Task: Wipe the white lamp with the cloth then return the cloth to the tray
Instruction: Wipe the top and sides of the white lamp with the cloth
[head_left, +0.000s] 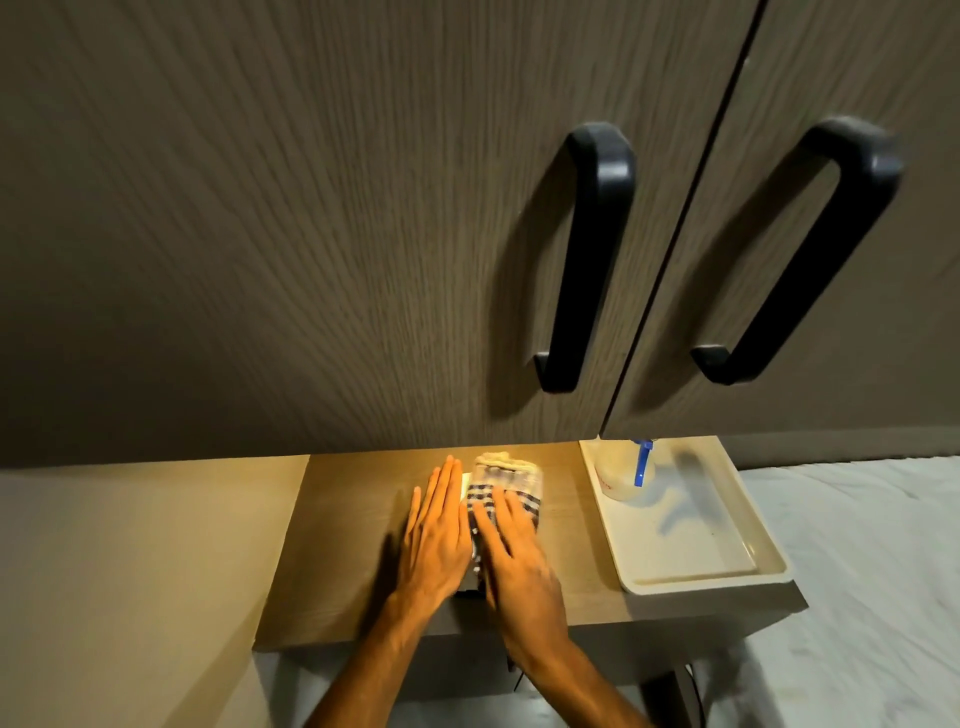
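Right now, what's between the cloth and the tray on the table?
Nothing: in the head view, bare wooden table top separates the checked cloth, under the right hand, from the white tray to its right.

One head-worn view looks steeply down, close over both hands, with cupboard doors (363, 208) rising beyond them.
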